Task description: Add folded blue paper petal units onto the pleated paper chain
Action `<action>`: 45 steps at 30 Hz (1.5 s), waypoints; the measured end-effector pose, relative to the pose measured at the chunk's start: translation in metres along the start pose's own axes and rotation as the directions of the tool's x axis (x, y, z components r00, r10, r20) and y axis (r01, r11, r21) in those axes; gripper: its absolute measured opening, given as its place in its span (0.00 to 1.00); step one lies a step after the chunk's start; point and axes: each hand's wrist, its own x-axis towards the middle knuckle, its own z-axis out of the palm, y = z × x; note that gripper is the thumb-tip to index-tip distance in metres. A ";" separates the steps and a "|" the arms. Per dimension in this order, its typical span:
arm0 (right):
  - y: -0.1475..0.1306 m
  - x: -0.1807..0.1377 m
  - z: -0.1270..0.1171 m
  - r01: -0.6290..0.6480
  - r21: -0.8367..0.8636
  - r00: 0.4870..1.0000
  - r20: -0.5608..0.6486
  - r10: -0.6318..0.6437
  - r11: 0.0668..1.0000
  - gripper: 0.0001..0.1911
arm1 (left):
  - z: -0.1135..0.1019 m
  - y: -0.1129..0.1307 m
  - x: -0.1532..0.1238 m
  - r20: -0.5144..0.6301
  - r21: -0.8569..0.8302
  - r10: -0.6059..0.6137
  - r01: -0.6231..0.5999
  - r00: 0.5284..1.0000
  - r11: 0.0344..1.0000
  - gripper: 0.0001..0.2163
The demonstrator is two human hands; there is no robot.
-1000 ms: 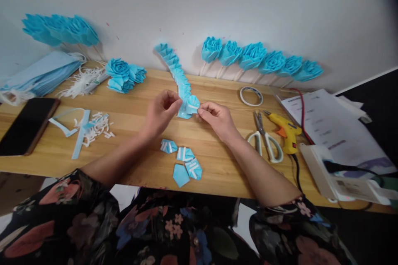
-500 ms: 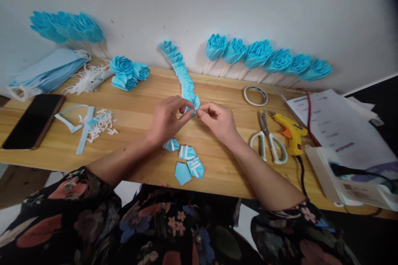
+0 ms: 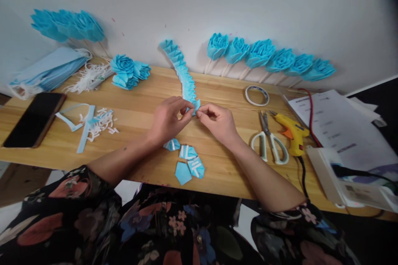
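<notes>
A long strip of blue folded petals (image 3: 183,72) runs from against the wall down to my fingers at the middle of the table. My left hand (image 3: 171,118) pinches the near end of this strip between thumb and forefinger. On the other side of the same end, my right hand (image 3: 217,122) is closed in a pinch, its fingertips almost meeting the left ones. The fingers partly cover what lies between them. Just below my hands lie several loose folded blue petals, among them a plain pentagon-shaped petal (image 3: 183,173) and one with white tape strips (image 3: 196,167).
Blue flowers on sticks (image 3: 261,54) lean along the wall. To the right are a tape roll (image 3: 256,95), scissors (image 3: 266,136), a yellow glue gun (image 3: 292,132) and a power strip (image 3: 323,178). On the left are face masks (image 3: 52,70), a phone (image 3: 32,120) and white scraps (image 3: 102,126).
Both hands stay at the strip's near end with small finger movements. The petal at that end has tilted slightly. The whole view has shifted a little.
</notes>
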 end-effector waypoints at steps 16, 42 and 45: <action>0.009 0.005 -0.005 -0.123 0.206 0.992 0.021 0.122 0.971 0.09 | -0.011 -0.004 0.009 -0.008 -0.291 -0.314 0.299 0.949 0.909 0.06; 0.010 0.008 -0.004 -0.229 0.433 0.973 0.089 0.212 0.872 0.13 | -0.124 -0.022 -0.060 -0.030 0.334 -0.263 0.257 0.964 0.907 0.19; 0.010 0.006 -0.004 -0.235 0.439 0.972 0.116 0.205 0.867 0.13 | -0.079 -0.009 -0.026 0.247 -0.016 -0.333 0.347 0.910 0.938 0.19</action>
